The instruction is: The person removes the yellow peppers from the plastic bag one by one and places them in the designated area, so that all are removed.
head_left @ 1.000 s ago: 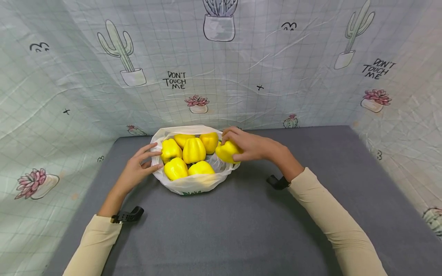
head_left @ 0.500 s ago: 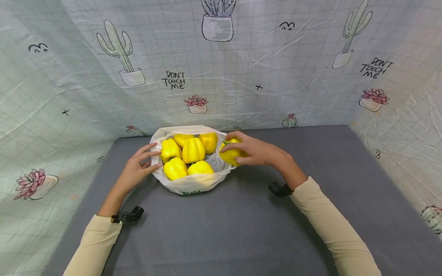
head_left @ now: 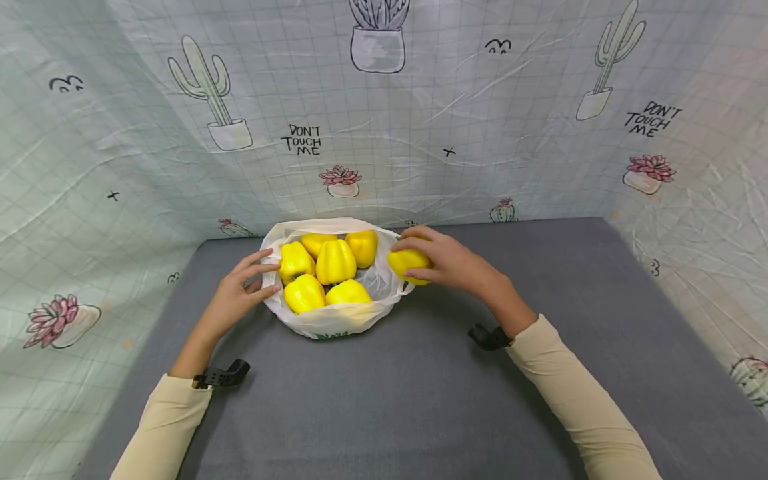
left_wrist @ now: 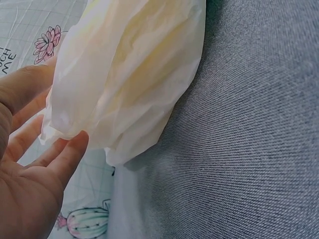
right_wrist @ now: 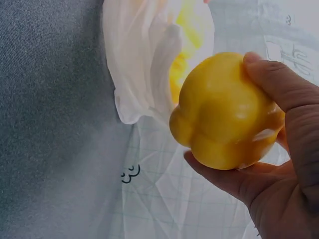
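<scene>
A white plastic bag (head_left: 354, 323) sits toward the back of the grey table, its mouth spread wide. Several yellow bell peppers (head_left: 336, 262) fill most of it, leaving a gap at its right side. My left hand (head_left: 237, 293) is at the left rim, fingers spread and relaxed, fingertips touching the plastic. In the left wrist view those fingers (left_wrist: 75, 149) lie against the bag's crumpled edge. My right hand (head_left: 453, 263) grips another yellow bell pepper (right_wrist: 224, 112) between thumb and fingers, right by the bag's right rim; its lobed end shows in the right wrist view.
Grey cloth covers the table (head_left: 384, 407). A pale patterned sheet (head_left: 456, 100) with cactus drawings hangs close behind the bag and along both sides. Each wrist wears a black camera band (head_left: 222, 375).
My right hand has drawn the bell pepper a little to the right, from over the bag's mouth to its right rim. The left hand and the bag have stayed in place.
</scene>
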`<action>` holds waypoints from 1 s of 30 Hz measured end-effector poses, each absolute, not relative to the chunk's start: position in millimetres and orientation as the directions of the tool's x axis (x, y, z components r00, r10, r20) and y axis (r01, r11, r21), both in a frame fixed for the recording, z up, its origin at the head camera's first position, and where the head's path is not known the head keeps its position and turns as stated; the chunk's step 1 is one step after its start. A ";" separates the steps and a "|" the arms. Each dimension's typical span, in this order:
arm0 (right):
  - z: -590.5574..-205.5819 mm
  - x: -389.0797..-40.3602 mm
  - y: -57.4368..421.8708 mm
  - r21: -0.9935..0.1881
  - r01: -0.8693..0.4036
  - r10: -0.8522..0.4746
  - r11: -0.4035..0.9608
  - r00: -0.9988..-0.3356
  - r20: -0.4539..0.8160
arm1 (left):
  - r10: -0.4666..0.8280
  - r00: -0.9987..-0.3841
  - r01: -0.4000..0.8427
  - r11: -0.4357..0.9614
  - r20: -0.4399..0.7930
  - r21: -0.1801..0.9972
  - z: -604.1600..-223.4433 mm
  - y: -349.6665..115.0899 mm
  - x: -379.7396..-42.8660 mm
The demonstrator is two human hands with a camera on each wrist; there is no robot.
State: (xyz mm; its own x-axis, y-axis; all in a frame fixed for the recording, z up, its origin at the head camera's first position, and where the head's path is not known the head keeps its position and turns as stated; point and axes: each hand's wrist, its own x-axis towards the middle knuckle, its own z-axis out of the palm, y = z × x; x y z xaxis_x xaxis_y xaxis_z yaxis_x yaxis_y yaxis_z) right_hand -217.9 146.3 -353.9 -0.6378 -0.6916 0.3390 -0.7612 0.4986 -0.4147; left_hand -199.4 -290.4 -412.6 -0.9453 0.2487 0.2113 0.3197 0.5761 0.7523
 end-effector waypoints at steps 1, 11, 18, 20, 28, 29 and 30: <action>-353.9 -217.8 147.7 -0.418 -0.756 -0.684 0.504 -0.645 0.341 | 0.248 -0.946 0.318 0.576 0.210 0.753 -412.9 -290.3 -199.5; -357.4 -215.9 155.8 -0.437 -0.742 -0.666 0.509 -0.661 0.347 | 0.250 -0.945 0.320 0.563 0.212 0.762 -410.8 -289.3 -195.9; -359.8 -210.9 160.6 -0.461 -0.673 -0.608 0.579 -0.733 0.306 | 0.252 -0.944 0.323 0.563 0.214 0.761 -411.1 -288.8 -194.8; -359.7 -209.9 162.7 -0.475 -0.661 -0.596 0.581 -0.743 0.305 | 0.251 -0.944 0.322 0.559 0.214 0.764 -411.4 -288.6 -194.6; -361.5 -210.6 169.0 -0.502 -0.651 -0.579 0.570 -0.751 0.317 | 0.248 -0.945 0.321 0.559 0.216 0.764 -413.3 -289.2 -194.7; -362.1 -210.9 169.8 -0.501 -0.650 -0.578 0.570 -0.752 0.318 | 0.248 -0.944 0.322 0.558 0.216 0.765 -413.4 -289.2 -194.7; -362.4 -211.1 170.6 -0.503 -0.650 -0.577 0.570 -0.752 0.319 | 0.248 -0.944 0.322 0.559 0.217 0.764 -413.3 -289.2 -194.5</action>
